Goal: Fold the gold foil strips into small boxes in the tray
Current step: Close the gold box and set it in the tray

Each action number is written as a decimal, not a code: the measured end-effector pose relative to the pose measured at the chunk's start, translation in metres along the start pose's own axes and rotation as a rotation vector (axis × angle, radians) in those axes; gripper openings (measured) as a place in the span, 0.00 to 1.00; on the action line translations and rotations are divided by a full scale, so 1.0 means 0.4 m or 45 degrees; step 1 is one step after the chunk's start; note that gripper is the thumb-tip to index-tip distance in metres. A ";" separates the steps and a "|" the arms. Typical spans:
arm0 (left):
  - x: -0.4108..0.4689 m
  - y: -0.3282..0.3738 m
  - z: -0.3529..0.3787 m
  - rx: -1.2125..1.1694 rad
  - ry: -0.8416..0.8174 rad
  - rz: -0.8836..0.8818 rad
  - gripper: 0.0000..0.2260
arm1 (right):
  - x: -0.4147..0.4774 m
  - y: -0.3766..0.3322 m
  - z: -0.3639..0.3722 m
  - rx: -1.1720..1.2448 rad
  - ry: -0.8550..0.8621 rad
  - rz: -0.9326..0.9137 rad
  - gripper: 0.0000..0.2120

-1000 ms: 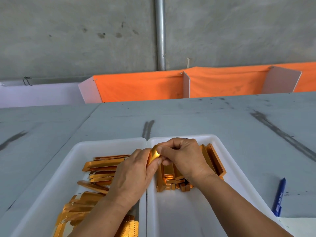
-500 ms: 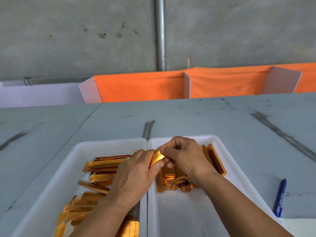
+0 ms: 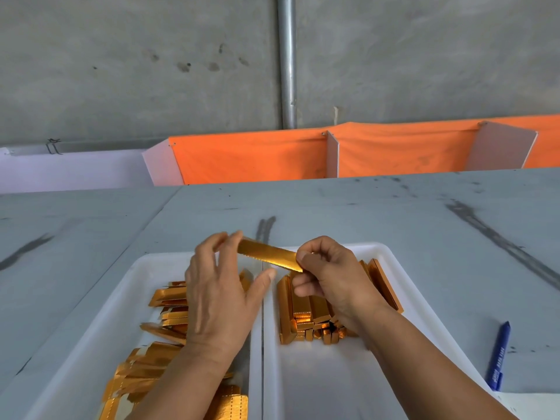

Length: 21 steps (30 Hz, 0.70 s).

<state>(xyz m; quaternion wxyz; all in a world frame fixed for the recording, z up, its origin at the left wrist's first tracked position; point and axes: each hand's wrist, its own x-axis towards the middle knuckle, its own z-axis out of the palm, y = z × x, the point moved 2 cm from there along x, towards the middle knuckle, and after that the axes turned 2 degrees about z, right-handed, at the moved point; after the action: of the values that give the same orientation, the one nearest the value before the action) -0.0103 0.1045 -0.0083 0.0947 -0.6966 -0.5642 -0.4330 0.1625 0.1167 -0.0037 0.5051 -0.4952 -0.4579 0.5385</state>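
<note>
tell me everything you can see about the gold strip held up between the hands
The gold foil strip is a long, narrow, shiny band with a finely toothed lower edge. It is held above the far rims of the white trays, sloping down to the right. The right hand pinches its right end; the left hand touches its left end with straight fingertips.

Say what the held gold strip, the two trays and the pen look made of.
Gold strip: likely thin foil-faced card or paper; metallic sheen, serrated edge.
Left tray and right tray: apparently white plastic; smooth, slightly glossy, rounded moulded rims.
Pen: probably plastic; blue barrel with white print.
</note>
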 end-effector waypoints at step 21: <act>-0.003 -0.017 0.035 -1.141 -0.365 -0.781 0.13 | -0.014 0.011 0.036 -0.409 -0.288 -0.103 0.04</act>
<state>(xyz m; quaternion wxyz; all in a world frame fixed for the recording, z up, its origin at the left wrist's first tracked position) -0.0093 0.1148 -0.0202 -0.4186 -0.5246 -0.5090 -0.5390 0.1477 0.1107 -0.0063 0.3863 -0.4870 -0.6113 0.4899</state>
